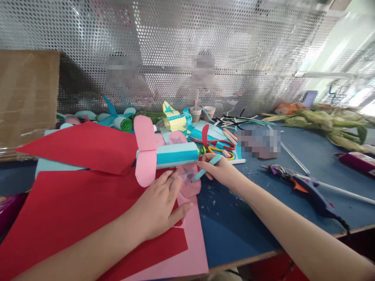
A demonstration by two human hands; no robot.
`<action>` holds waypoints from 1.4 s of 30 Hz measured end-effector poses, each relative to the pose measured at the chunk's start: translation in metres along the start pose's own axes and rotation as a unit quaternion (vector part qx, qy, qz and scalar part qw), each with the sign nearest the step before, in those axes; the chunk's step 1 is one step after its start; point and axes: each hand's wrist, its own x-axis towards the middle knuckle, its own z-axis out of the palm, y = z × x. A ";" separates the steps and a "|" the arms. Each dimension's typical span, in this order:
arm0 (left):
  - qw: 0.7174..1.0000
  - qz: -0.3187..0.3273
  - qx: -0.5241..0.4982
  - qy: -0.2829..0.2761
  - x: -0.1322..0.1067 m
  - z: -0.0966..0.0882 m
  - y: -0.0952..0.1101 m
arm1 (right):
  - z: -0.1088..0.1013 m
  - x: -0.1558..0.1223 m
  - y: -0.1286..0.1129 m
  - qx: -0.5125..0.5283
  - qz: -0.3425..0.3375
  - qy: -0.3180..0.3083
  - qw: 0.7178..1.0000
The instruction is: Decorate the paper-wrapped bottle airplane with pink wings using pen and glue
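My left hand lies flat with fingers spread on a red paper sheet, its fingertips at the near side of a paper-wrapped bottle. The bottle lies on its side, covered in light and darker blue paper, with pink paper wings at its left end and a green neck to the right. In my right hand, a light blue marker is pinched, tip pointing down-left over a pink paper piece bearing greyish star shapes. Beneath the red sheet is a larger pink sheet.
A glue gun rests at right, near clear glue sticks. Scissors, paper cups and other decorated bottles stand or lie behind. Corn husks lie far right. Cardboard stands left, before a perforated metal panel.
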 end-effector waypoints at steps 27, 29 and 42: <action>1.000 -0.003 0.001 -0.024 0.001 -0.003 0.000 | 0.000 -0.003 -0.005 -0.018 -0.005 -0.029 0.999; 1.000 -0.005 0.000 -0.012 0.000 0.000 0.000 | 0.000 -0.003 -0.006 -0.023 -0.004 -0.028 0.999; 1.000 -0.006 -0.009 -0.001 -0.002 0.004 -0.002 | 0.000 -0.003 -0.006 -0.026 0.003 -0.021 0.999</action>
